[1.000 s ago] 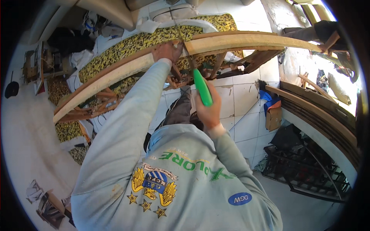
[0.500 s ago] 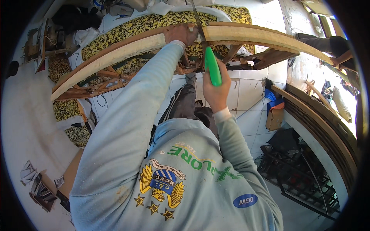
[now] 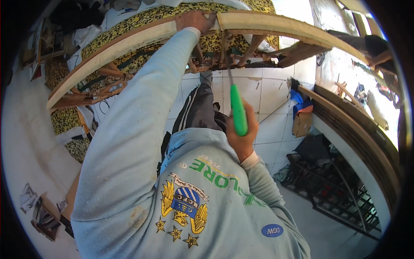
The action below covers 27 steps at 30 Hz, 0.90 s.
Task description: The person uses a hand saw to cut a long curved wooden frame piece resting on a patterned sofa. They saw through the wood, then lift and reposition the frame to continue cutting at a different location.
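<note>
My right hand [image 3: 245,134] grips the green handle of a handsaw [image 3: 239,110], held in front of my body. Its thin blade, seen nearly edge-on, points away toward a long curved wooden beam [image 3: 280,20]. A dark line crosses the beam just right of my left hand [image 3: 196,21]. That hand is closed over the beam's top, thumb toward the line, pressing on it. I cannot tell whether the blade tip touches the wood. The beam belongs to a wooden frame with struts [image 3: 254,45] below it.
Yellow-and-black patterned padding [image 3: 142,32] lies beyond the frame. At the far right another person's arm [image 3: 381,58] is by the beam's end. Long timber pieces [image 3: 345,116] and a dark metal rack [image 3: 332,185] stand at right, near a small cardboard box [image 3: 302,125]. My leg [image 3: 194,105] stretches under the frame.
My right hand has drawn the saw back toward my body, so the blade no longer crosses the beam's top. My left hand stays on the beam. The view has shifted slightly.
</note>
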### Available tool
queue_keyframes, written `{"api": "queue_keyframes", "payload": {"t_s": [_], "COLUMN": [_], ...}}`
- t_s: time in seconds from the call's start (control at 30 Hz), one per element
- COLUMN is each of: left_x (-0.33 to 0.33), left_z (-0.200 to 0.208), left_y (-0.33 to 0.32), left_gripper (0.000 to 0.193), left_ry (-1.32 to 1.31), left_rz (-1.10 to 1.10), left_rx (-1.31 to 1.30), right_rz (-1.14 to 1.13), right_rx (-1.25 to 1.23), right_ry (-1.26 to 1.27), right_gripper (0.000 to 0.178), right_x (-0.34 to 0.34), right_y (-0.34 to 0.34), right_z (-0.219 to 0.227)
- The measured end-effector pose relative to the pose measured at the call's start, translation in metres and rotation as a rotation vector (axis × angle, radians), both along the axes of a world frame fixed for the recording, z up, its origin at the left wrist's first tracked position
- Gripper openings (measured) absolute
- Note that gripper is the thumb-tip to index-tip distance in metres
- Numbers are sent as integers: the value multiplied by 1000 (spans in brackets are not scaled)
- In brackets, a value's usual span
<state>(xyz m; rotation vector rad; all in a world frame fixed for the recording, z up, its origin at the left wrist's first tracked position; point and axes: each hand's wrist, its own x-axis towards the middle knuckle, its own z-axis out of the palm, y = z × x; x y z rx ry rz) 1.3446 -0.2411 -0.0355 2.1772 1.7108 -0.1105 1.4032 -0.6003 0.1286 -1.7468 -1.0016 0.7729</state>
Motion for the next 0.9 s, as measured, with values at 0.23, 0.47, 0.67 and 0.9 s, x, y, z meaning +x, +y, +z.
{"api": "queue_keyframes", "payload": {"t_s": [0.23, 0.47, 0.67, 0.9], "left_x": [-8, -37, -131, -309], "left_z": [-21, -32, -39, -100], "left_y": [9, -16, -180, -352], "left_gripper": [67, 63, 75, 88], "left_ry": [-78, -185, -75, 459], "left_rz": [-12, -211, -373, -133], "left_rx": [48, 529, 361, -671], "right_rz": [-155, -410, -697, -497], "right_rx": [-78, -76, -274, -477], "right_ry": [67, -102, -79, -68], "right_gripper": [53, 45, 39, 43], "right_x": [-1, 2, -2, -6], "right_y": [-95, -230, -281, -307], "right_z": [59, 86, 28, -55]}}
